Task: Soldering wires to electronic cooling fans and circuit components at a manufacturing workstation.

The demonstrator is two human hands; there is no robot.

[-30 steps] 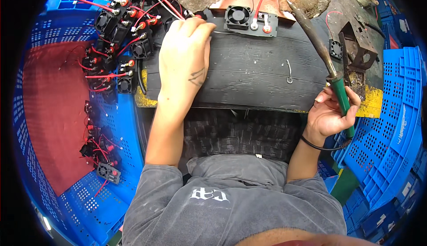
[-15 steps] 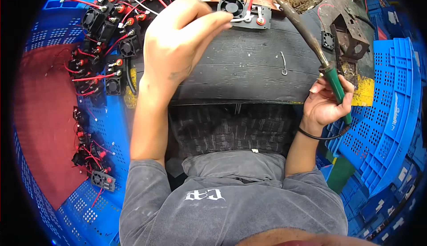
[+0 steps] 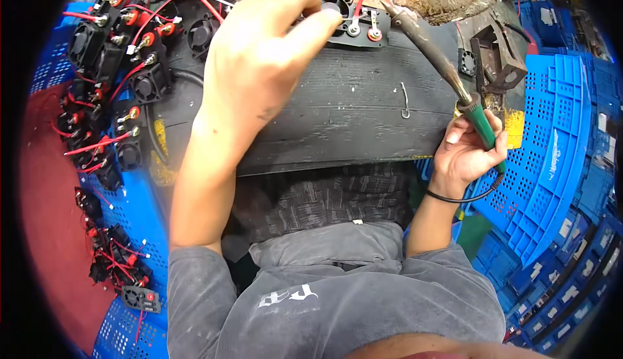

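Observation:
My right hand (image 3: pixel 464 154) grips the green handle of a soldering iron (image 3: pixel 436 54). Its tip rests at the upper right of a small black fan panel (image 3: pixel 357 37), apart from the two round metal terminals. A red wire rises from the panel. Over the panel's left part, my left hand (image 3: pixel 259 50) pinches a thin wire (image 3: pixel 348 19), which shows only as a short end pointing at the left terminal. Those fingers cover part of the panel's fan.
Several more fan panels with red wires (image 3: pixel 148 81) crowd the left side, above a blue crate (image 3: pixel 126 193). A bent metal hook (image 3: pixel 405 101) lies on the black bench (image 3: pixel 337 119). At right stand a rusty metal bracket (image 3: pixel 500 57) and a blue crate (image 3: pixel 551 158).
The view has shifted a little, so the bench scene sits further left. My left thumb and fingers have come closer over the fan. The iron stays in my right hand beside the panel.

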